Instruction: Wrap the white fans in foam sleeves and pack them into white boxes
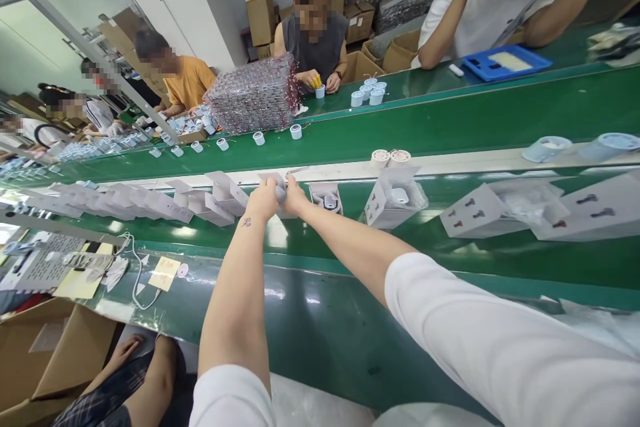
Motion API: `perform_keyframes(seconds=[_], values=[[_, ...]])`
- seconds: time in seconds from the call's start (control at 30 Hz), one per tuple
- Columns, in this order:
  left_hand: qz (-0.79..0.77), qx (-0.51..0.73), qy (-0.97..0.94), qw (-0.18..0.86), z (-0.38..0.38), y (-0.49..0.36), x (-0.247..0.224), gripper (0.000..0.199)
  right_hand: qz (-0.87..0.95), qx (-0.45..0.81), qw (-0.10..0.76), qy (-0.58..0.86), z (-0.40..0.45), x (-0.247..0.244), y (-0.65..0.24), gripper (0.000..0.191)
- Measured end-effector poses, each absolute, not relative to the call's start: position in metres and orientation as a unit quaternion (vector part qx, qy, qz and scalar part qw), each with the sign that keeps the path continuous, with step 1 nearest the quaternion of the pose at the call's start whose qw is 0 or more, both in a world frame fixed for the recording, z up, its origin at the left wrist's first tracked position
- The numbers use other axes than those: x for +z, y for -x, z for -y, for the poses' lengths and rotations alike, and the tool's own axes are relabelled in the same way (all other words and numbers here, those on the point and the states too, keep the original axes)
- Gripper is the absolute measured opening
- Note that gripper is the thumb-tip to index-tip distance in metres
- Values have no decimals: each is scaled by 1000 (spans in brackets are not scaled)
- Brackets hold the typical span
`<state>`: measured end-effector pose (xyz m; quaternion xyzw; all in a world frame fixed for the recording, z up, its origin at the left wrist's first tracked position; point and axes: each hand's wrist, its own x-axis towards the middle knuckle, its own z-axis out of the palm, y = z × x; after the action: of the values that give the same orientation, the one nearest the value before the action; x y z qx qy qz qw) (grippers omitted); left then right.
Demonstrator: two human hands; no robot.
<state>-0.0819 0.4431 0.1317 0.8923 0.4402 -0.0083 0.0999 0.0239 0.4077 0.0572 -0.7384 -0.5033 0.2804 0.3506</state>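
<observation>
Fingers [290,185] of left hand [261,201] and right hand [296,197] clamped on white carton [270,177], held above green belt [353,200]. Folded cartons [215,197] lined up left of fingers; filled carton [395,197] seen right of fingers.

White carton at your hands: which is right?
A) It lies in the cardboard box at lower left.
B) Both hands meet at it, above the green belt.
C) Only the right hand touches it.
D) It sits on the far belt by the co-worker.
B. The left hand and right hand come together on the white carton over the green belt.
</observation>
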Motion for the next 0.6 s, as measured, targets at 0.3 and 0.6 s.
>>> perform_keyframes(seconds=[0.3,0.6], values=[[-406,-87,-909,13,-429,92,129,31,552,289,299,723,-400,68,-22,52],[-402,-90,-911,-4,-417,95,107,49,560,301,298,712,-396,66,-23,53]])
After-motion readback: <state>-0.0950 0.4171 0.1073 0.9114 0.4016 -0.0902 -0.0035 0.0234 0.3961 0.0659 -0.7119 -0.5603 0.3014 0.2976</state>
